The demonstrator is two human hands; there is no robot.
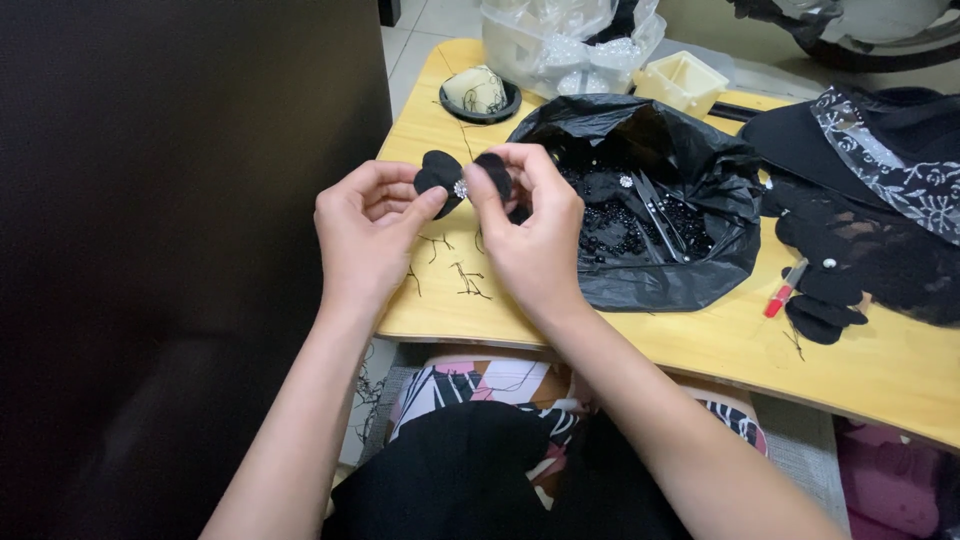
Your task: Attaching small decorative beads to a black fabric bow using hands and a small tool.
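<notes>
Pinching the black fabric flower (pixel 450 175) between your left hand (pixel 365 225) and right hand (pixel 530 235) above the table edge (pixel 440 325), you may loosen its sparkling centre stone (pixel 461 188); it could fall.

The black fabric bow (pixel 455 176) is partly covered by the fingers (pixel 425 205) of both hands, so its full outline cannot be told; the black beads (pixel 610 225) inside the black plastic bag (pixel 640 270) are too small to tell apart; the clear plastic bag (pixel 560 40) at the far side is cut by the top edge; the black lace cloth (pixel 880 200) and the tabletop (pixel 900 370) run off the right edge.
</notes>
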